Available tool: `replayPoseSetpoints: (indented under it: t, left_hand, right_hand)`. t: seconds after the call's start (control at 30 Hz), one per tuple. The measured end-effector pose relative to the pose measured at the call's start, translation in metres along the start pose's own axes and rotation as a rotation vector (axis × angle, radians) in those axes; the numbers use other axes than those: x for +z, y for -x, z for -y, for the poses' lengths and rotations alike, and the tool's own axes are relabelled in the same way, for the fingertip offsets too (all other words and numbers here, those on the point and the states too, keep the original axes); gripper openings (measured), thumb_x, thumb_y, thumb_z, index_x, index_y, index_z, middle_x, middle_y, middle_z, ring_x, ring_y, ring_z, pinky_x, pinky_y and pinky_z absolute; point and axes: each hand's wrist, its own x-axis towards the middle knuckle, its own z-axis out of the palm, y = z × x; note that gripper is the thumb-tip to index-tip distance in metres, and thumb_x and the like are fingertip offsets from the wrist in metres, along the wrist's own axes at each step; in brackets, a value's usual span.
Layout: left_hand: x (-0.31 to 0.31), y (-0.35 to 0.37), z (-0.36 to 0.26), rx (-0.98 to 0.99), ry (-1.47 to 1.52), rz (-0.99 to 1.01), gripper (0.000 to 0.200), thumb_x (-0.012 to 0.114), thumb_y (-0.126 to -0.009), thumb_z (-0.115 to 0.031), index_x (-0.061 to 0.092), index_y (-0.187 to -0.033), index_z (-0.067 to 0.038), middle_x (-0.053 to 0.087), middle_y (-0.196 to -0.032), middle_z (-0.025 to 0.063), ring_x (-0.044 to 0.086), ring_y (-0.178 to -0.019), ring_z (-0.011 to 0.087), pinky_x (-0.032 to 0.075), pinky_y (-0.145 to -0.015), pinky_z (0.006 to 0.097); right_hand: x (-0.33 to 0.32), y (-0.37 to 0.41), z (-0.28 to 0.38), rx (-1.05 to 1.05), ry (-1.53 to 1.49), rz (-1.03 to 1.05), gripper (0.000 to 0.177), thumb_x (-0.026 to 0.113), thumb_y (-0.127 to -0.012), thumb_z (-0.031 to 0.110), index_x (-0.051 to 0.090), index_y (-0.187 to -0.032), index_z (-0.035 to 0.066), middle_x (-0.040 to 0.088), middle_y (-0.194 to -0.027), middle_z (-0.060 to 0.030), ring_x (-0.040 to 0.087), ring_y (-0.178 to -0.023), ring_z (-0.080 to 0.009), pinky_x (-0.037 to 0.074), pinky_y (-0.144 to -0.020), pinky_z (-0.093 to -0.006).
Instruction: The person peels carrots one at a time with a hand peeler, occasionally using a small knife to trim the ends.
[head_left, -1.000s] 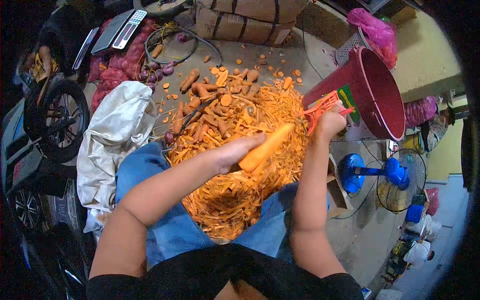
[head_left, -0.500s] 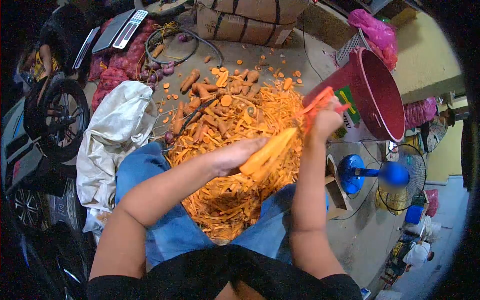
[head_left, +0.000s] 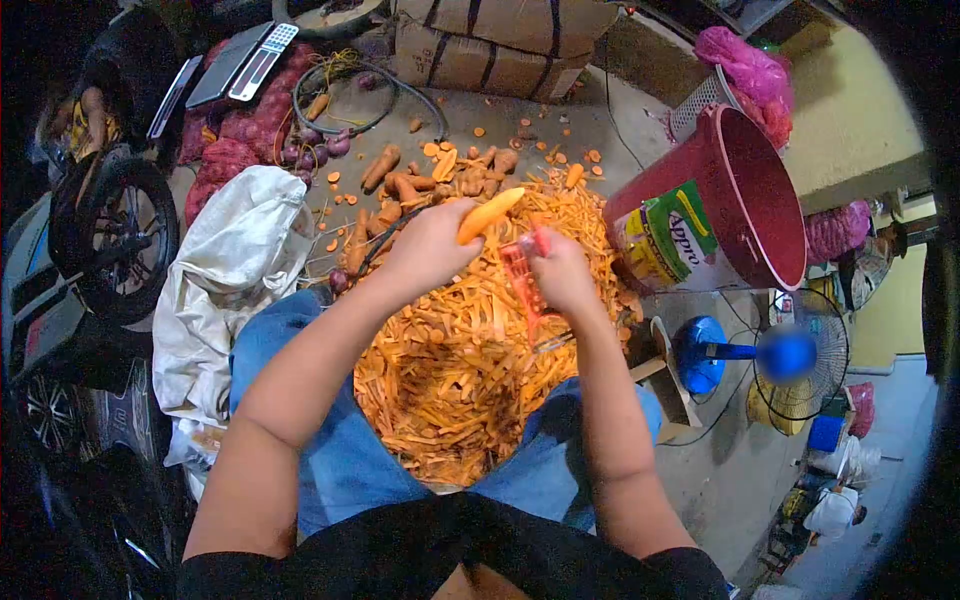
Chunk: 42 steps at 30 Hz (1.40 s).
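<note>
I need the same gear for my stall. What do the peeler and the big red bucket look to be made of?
The peeler in the right hand looks like moulded plastic: uniform red-orange, slightly translucent; any blade is too small to tell. The red bucket also looks plastic: smooth, even maroon wall, thin rim, printed label outside.

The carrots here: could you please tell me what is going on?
A seated person is peeling carrots. Their left hand grips a peeled orange carrot, raised above a heap of orange carrot peelings. Their right hand holds a red plastic peeler just beside it. A red plastic bucket sits to the right.
</note>
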Motion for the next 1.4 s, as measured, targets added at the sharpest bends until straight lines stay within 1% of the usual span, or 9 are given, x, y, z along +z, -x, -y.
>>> replayPoseSetpoints:
  t: [0.2, 0.3, 0.4, 0.57, 0.73, 0.8, 0.97, 1.23, 1.4]
  left_hand:
    - [-0.004, 0.001, -0.007, 0.1, -0.077, -0.002, 0.028, 0.053, -0.062, -0.016, 0.05, -0.087, -0.003, 0.053, -0.076, 0.016, 0.051, -0.072, 0.0299, 0.04, -0.064, 0.0359]
    - [-0.01, -0.001, -0.004, 0.167, -0.086, -0.016, 0.032, 0.053, -0.061, -0.016, 0.051, -0.091, -0.004, 0.053, -0.079, 0.0166, 0.051, -0.073, 0.0293, 0.04, -0.065, 0.0345]
    - [-0.014, -0.001, -0.002, 0.139, -0.053, 0.084, 0.032, 0.054, -0.061, -0.015, 0.051, -0.09, -0.003, 0.054, -0.076, 0.0132, 0.053, -0.071, 0.0228, 0.041, -0.064, 0.0299]
    - [-0.033, 0.007, -0.027, 0.181, 0.787, 0.3, 0.023, 0.054, -0.066, -0.013, 0.052, -0.087, -0.003, 0.05, -0.073, 0.0011, 0.045, -0.066, 0.0093, 0.037, -0.064, 0.0219]
    - [-0.003, -0.005, -0.009, 0.306, 0.498, 0.03, 0.028, 0.059, -0.068, -0.025, 0.053, -0.089, -0.007, 0.037, -0.09, 0.0071, 0.034, -0.093, 0.019, 0.028, -0.081, 0.031]
    - [0.003, -0.004, -0.014, 0.281, 0.41, 0.071, 0.028, 0.059, -0.068, -0.026, 0.054, -0.089, -0.008, 0.037, -0.089, 0.0072, 0.034, -0.093, 0.02, 0.028, -0.081, 0.0309]
    - [-0.003, -0.003, -0.003, 0.196, 0.33, 0.021, 0.029, 0.06, -0.065, -0.025, 0.055, -0.09, -0.011, 0.043, -0.082, 0.0086, 0.043, -0.082, 0.0204, 0.034, -0.075, 0.0298]
    - [-0.026, -0.002, -0.004, -0.161, 0.47, 0.209, 0.032, 0.06, -0.065, -0.012, 0.052, -0.095, -0.004, 0.056, -0.085, 0.0073, 0.053, -0.078, 0.0116, 0.042, -0.068, 0.0236]
    - [-0.006, 0.001, 0.006, 0.009, 0.059, 0.168, 0.036, 0.058, -0.06, -0.014, 0.047, -0.09, 0.0, 0.052, -0.083, 0.0149, 0.053, -0.074, 0.0223, 0.042, -0.062, 0.0291]
  right_hand:
    - [0.01, -0.01, -0.028, -0.121, 0.234, -0.034, 0.019, 0.042, -0.074, 0.017, 0.056, -0.078, 0.005, 0.053, -0.068, -0.0169, 0.052, -0.065, -0.0302, 0.04, -0.059, -0.0367]
    - [0.008, -0.005, -0.015, -0.126, 0.116, 0.02, 0.018, 0.044, -0.073, 0.017, 0.056, -0.075, 0.003, 0.054, -0.068, -0.0166, 0.052, -0.065, -0.0296, 0.04, -0.058, -0.0365]
    - [0.008, -0.003, -0.013, -0.004, 0.221, 0.057, 0.02, 0.045, -0.077, 0.016, 0.055, -0.078, 0.0, 0.054, -0.063, -0.0061, 0.047, -0.054, -0.0127, 0.037, -0.051, -0.0284]
    - [0.012, -0.025, -0.06, 0.279, 0.339, 0.09, 0.019, 0.046, -0.072, 0.017, 0.056, -0.073, 0.002, 0.053, -0.059, -0.0148, 0.052, -0.054, -0.0235, 0.039, -0.048, -0.0325]
    - [0.059, 0.003, -0.029, 0.357, -0.225, 0.214, 0.016, 0.044, -0.075, 0.015, 0.056, -0.082, 0.007, 0.054, -0.067, -0.0046, 0.05, -0.057, -0.0138, 0.039, -0.049, -0.0289]
    - [0.072, 0.008, -0.019, 0.035, -0.699, 0.188, 0.021, 0.042, -0.078, 0.017, 0.049, -0.096, 0.01, 0.051, -0.081, -0.0016, 0.048, -0.065, -0.0101, 0.039, -0.052, -0.0247]
    - [0.051, -0.015, -0.019, 0.118, -1.029, 0.231, 0.025, 0.038, -0.079, 0.008, 0.042, -0.104, 0.009, 0.049, -0.09, -0.0034, 0.049, -0.073, -0.0099, 0.041, -0.061, -0.0252]
    - [0.023, -0.022, -0.021, 0.038, -0.753, -0.127, 0.028, 0.037, -0.07, -0.002, 0.05, -0.095, 0.002, 0.054, -0.082, -0.0044, 0.051, -0.075, -0.0117, 0.04, -0.064, -0.0234]
    - [0.02, -0.007, -0.009, -0.179, 0.061, -0.177, 0.022, 0.042, -0.068, 0.004, 0.052, -0.087, 0.005, 0.053, -0.064, -0.0115, 0.052, -0.058, -0.0216, 0.039, -0.053, -0.0306]
